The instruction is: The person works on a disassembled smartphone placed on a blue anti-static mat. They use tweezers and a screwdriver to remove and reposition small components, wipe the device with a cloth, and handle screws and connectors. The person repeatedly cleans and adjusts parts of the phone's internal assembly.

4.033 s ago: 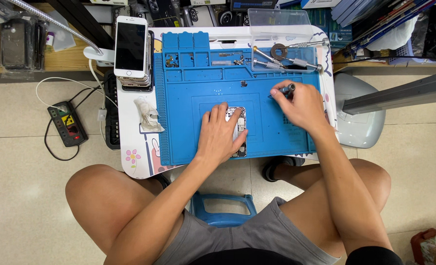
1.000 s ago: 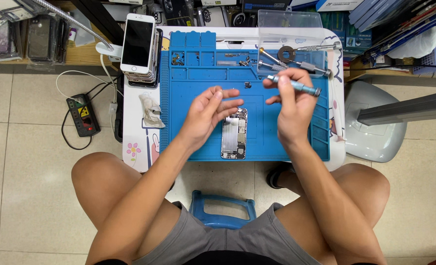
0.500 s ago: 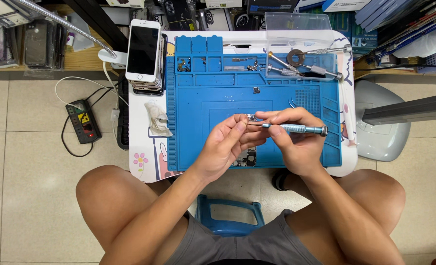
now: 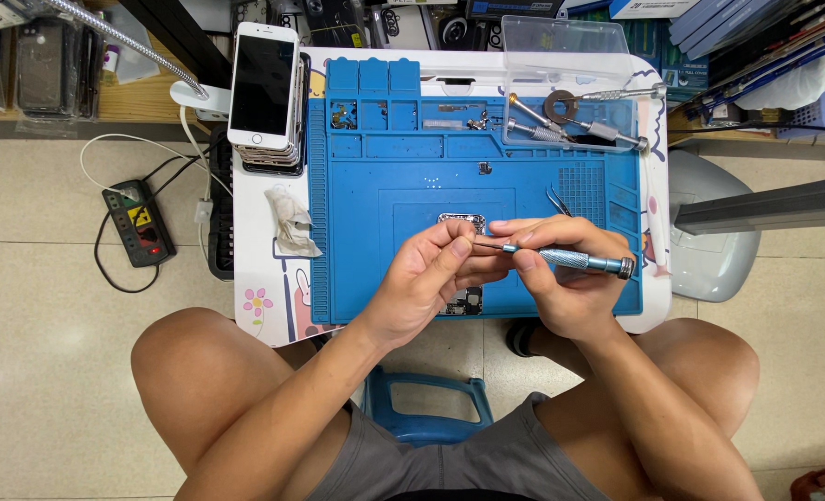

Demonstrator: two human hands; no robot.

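Observation:
My right hand [image 4: 561,283] grips a slim blue-handled screwdriver [image 4: 570,259], held level above the blue work mat [image 4: 385,232] with its tip pointing left. My left hand [image 4: 426,278] pinches the metal tip of that screwdriver between thumb and fingers. Both hands meet over an opened phone body [image 4: 462,223] lying on the mat, and they hide most of it. Black tweezers [image 4: 558,199] lie on the mat just beyond my right hand.
A stack of white phones [image 4: 264,88] stands at the mat's far left corner. A clear tray [image 4: 570,111] with several metal tools sits far right. A crumpled wipe [image 4: 287,218] lies left of the mat. A power strip [image 4: 134,223] lies on the floor, left.
My right hand picked up the screwdriver from the far right of the mat and brought it near. My left hand rose off the phone and closed on the screwdriver's tip.

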